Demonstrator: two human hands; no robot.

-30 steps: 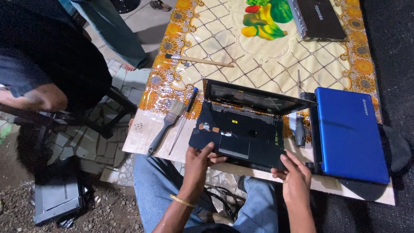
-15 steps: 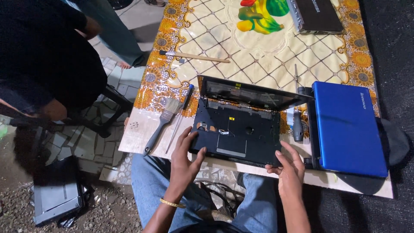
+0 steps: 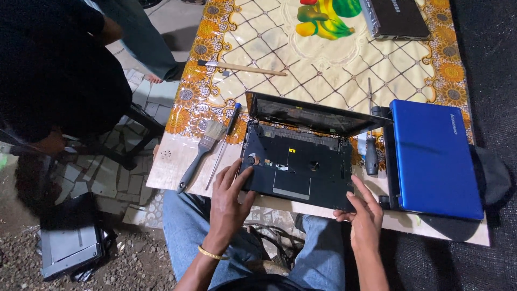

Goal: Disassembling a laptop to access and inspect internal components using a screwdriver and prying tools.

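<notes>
A small black laptop lies open at the near edge of the patterned table, its keyboard removed so the bare dark tray, a few holes and the grey touchpad show; the screen leans back, nearly flat. The left hand grips its front left corner, fingers spread over the palm rest. The right hand holds the front right corner, fingers curled at the edge. A closed blue laptop sits just beside it on the right, a paintbrush and screwdriver to the left
</notes>
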